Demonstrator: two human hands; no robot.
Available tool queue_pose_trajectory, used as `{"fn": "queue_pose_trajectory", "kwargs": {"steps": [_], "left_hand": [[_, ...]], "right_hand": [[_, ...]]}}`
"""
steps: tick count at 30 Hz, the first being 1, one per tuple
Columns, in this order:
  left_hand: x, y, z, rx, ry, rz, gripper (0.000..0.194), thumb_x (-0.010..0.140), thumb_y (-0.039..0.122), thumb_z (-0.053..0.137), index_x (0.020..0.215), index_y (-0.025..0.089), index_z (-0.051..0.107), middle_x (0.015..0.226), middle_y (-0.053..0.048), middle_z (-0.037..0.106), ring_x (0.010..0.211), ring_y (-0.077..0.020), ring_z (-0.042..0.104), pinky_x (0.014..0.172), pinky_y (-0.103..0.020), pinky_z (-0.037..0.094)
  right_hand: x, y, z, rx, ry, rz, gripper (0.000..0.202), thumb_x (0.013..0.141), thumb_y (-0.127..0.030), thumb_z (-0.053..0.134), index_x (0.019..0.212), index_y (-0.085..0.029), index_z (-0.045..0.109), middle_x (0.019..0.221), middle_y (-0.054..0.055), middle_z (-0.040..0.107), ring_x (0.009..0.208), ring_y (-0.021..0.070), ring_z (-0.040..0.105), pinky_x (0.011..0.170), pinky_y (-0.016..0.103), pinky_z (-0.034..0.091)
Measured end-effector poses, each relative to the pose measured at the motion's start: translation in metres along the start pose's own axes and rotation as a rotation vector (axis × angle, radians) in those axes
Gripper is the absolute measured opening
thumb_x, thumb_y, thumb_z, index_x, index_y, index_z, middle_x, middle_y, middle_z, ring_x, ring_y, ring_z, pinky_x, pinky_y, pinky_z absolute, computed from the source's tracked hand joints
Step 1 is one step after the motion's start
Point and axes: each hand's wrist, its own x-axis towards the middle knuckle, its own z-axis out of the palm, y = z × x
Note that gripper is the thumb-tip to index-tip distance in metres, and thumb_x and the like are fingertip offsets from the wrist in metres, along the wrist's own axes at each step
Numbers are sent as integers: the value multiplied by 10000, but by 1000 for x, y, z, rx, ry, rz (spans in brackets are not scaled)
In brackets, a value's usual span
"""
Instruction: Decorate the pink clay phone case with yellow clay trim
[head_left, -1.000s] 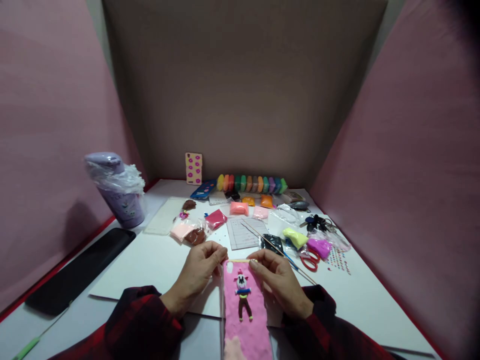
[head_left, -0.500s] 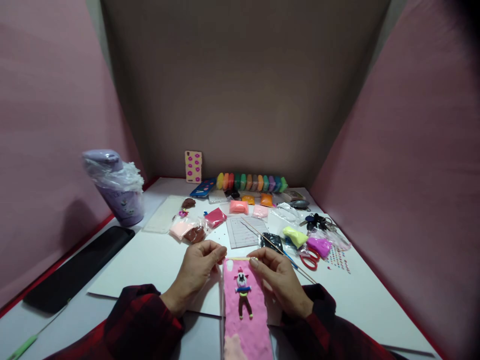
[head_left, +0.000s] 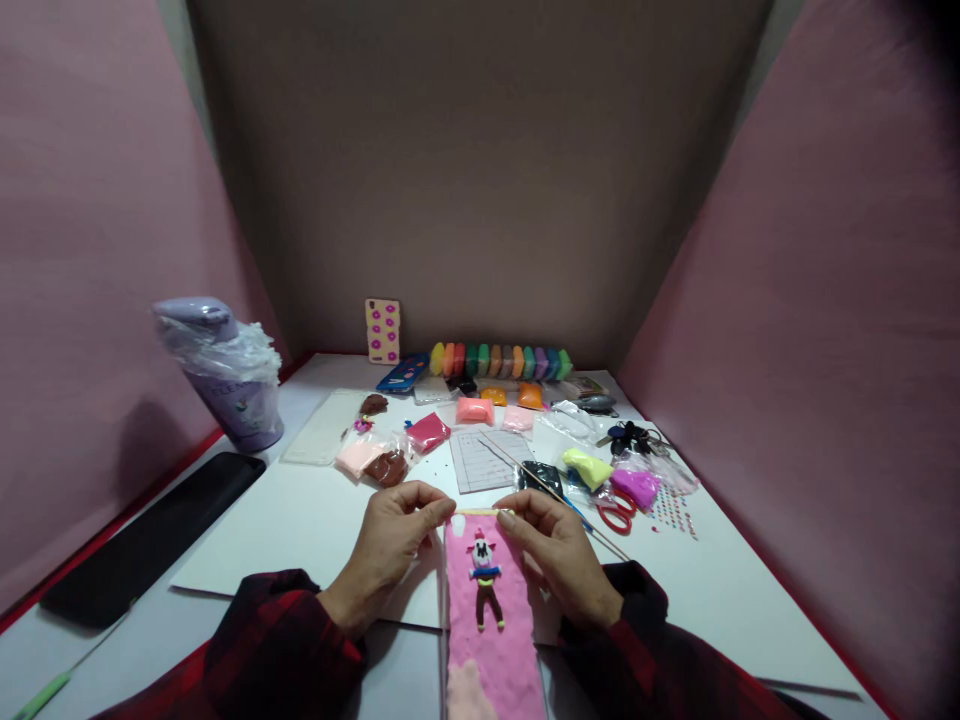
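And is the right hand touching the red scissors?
Apart. The head view shows a strip of white board between the right hand and the red scissors.

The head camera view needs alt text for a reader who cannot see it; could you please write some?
A person's left hand and right hand are at the top edge of a pink phone case bearing a small figure, with a pale strip along it. Bags of clay and red scissors lie beyond; a purple container stands at left.

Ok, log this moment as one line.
left hand: pinched at top-left corner of pink case | right hand: pinched at case top edge | pale strip: along that edge
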Motion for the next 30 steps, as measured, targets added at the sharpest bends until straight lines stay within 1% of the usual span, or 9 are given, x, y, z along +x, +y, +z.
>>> {"fn": "queue_pose_trajectory", "kwargs": {"steps": [5,7,10,13,15,19,26,28,30], "left_hand": [[-1,-1,1,42,15,21,264,624,370,729,616,129,625,522,22,532,437,-69,400,428,-188,306],[-2,-1,1,75,15,54,257,643,375,716,618,136,625,529,23,533,439,-72,398,430,-193,309],[-3,-1,1,171,8,174,221,695,346,679,609,148,630,593,1,572,524,-103,466,479,-203,351],[-5,0,1,272,-8,308,209,755,316,624,619,158,633,663,-21,596,644,-140,526,543,-213,390],[-6,0,1,300,-24,344,212,787,316,590,648,163,635,697,-25,597,671,-146,534,550,-214,396],[-9,2,0,263,-41,296,195,794,326,575,713,167,653,762,-33,620,665,-145,546,536,-210,402],[-9,2,1,161,-22,184,169,753,324,608,797,169,656,758,-26,644,564,-122,535,503,-214,414],[-8,2,1,173,-34,188,166,766,323,596,802,171,652,765,-27,643,559,-119,537,494,-215,411],[-8,1,0,236,-41,253,156,784,308,579,800,175,658,798,-33,642,593,-126,552,497,-216,408]], "right_hand": [[1,0,-1,-25,8,-21,317,681,-430,725,764,-146,609,597,-13,561,522,98,486,483,211,371],[0,-2,0,-33,19,-15,318,679,-433,723,747,-149,599,566,-27,538,481,86,457,449,204,348],[-2,-6,2,-44,48,5,315,683,-432,716,732,-150,584,522,-47,506,419,64,397,390,187,285],[-4,-10,5,-43,77,-13,289,693,-398,714,719,-146,575,516,-49,504,427,62,409,389,180,287],[-5,-12,6,-43,87,-14,275,701,-384,710,718,-147,572,508,-55,497,405,55,398,370,177,280],[-6,-13,6,-48,93,5,284,699,-399,704,728,-152,568,492,-65,489,343,43,356,313,172,239],[-6,-13,5,-44,104,-1,292,689,-404,712,723,-149,574,517,-55,503,372,47,379,314,165,254],[-5,-13,4,-40,99,0,285,693,-398,711,724,-152,571,514,-58,500,363,43,369,311,166,249],[-5,-12,4,-41,90,0,279,698,-392,708,732,-152,572,504,-64,491,352,39,356,304,165,243]]}}
